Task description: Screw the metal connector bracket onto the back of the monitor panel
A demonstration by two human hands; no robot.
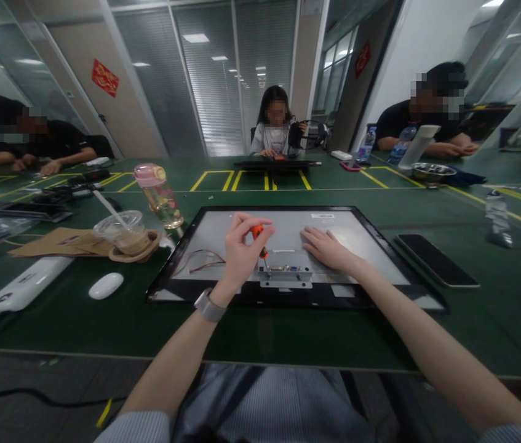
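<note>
A flat display panel point(251, 231) with a black frame lies face down in front of me. My left hand point(243, 243) is closed round the top of an orange-and-black screwdriver point(258, 232), which stands nearly upright. Its tip reaches a metal bracket point(285, 277) with ports near the panel's front edge; the exact contact is too small to tell. My right hand point(327, 247) lies flat on the panel, fingers stretched out, to the right of the bracket. Thin wires point(205, 258) lie on the panel at the left.
Left of the panel are a drink cup point(126, 231), a pink-lidded bottle point(159, 197), a white mouse point(106, 285) and a white power strip point(24, 286). On the right lies a black phone point(435, 259). Several people sit round the green table point(260, 338).
</note>
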